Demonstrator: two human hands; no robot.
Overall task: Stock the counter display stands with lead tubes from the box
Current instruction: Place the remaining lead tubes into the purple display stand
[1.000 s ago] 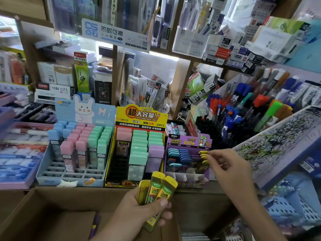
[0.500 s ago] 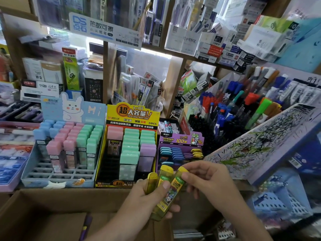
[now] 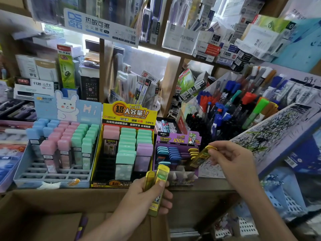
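Your left hand (image 3: 142, 197) is low in the middle, just over the near wall of the cardboard box (image 3: 60, 199), fingers and thumb curled round two yellow lead tubes (image 3: 162, 173) that stand upright side by side, caps up. Your right hand (image 3: 231, 159) is raised to the right of it, pinching a third yellow tube (image 3: 201, 156) by its cap end between thumb and fingertips. That tube is tilted, its lower end pointing down and left into the right side of the purple display stand (image 3: 173, 140), just beside the row of yellow caps (image 3: 192, 151) already seated there; you cannot tell whether it touches the slot. Teal and blue caps (image 3: 172, 153) fill the rows to the left in the same stand.

The purple stand sits on the counter (image 3: 208, 184), touching the yellow display stand (image 3: 128, 113) on its left, which holds pink, green and lilac cases. Further left is the blue bunny stand (image 3: 52, 179), with empty slots along its front rows. Marker pens (image 3: 225, 108) stand behind your right hand, with a scribbled test pad (image 3: 271, 134) beside them. A purple pen-like thing (image 3: 81, 225) lies in the box
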